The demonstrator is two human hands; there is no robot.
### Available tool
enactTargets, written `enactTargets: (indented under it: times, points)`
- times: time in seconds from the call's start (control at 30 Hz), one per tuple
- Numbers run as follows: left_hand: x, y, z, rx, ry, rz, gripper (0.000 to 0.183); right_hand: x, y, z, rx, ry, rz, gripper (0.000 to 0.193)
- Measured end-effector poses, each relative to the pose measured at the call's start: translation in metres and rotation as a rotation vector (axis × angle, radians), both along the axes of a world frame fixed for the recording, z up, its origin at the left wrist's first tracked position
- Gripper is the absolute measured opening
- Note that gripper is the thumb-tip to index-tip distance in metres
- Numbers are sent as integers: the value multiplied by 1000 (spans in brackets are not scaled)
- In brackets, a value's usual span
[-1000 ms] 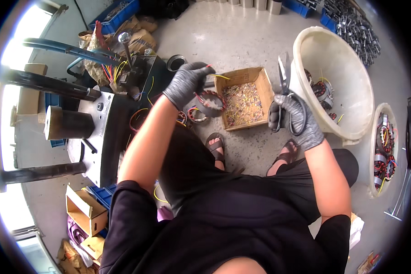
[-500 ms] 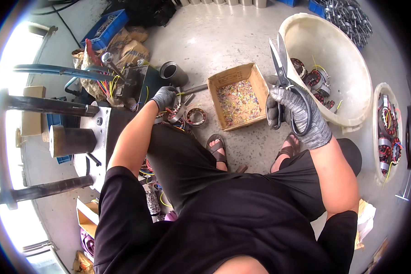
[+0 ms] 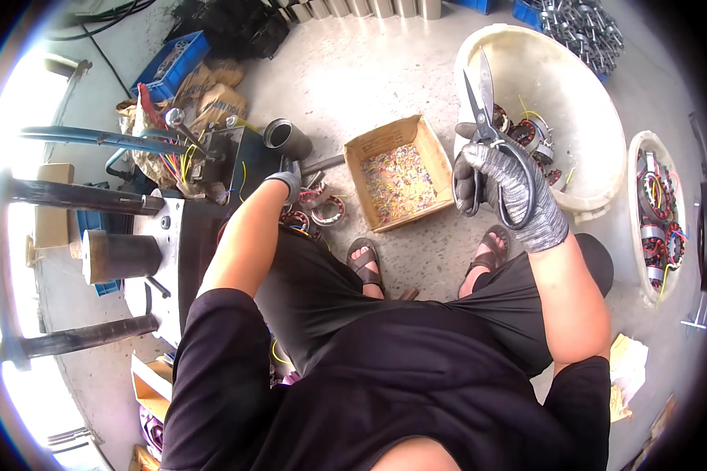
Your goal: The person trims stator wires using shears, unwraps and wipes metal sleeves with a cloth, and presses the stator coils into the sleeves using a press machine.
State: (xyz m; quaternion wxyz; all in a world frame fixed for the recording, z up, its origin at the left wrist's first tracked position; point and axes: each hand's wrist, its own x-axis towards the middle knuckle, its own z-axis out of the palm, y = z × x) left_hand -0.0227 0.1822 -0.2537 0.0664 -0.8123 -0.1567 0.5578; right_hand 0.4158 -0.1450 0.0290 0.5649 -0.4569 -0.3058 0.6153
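My right hand (image 3: 518, 188), in a grey glove, grips a large pair of scissors (image 3: 485, 129) by its black loop handles. The blades point up and away from me and stand slightly apart, in front of the pale tub's rim. My left hand (image 3: 289, 182), also gloved, reaches down beside a dark machine at the left. Its fingers are mostly hidden, so what they touch cannot be made out. Just below and right of it, several wire-wound motor stators (image 3: 327, 210) lie by my left knee. A metal bar (image 3: 322, 164) runs from near that hand toward a cardboard box.
The cardboard box (image 3: 353, 177) on the floor holds small multicoloured wire clippings. At right stand a large pale tub (image 3: 597, 102) and a smaller one (image 3: 636, 212), both with stators. A dark cylinder (image 3: 288, 140) stands past my left hand. A press with thick rods (image 3: 87, 196) is at left.
My left hand has moved down and nearer the machine, its fingers now less visible. The scissors stay in my right hand. The whole view has shifted slightly.
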Motion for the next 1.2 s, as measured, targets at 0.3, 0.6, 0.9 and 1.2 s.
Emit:
enactTargets:
  times: [0.3, 0.6, 0.9, 1.2]
  points:
    - [38, -29, 65, 96, -458, 533, 39, 42, -15, 31, 253, -235, -198, 48]
    - [65, -42, 89, 196, -627, 531, 31, 89, -33, 32, 286, -887, -625, 67]
    - [80, -47, 109, 58, -904, 642, 28, 72, -18, -59, -21, -1509, -252, 44]
    - [123, -79, 187, -303, -1432, 1107, 21, 60, -15, -55, -172, -1645, -147, 54]
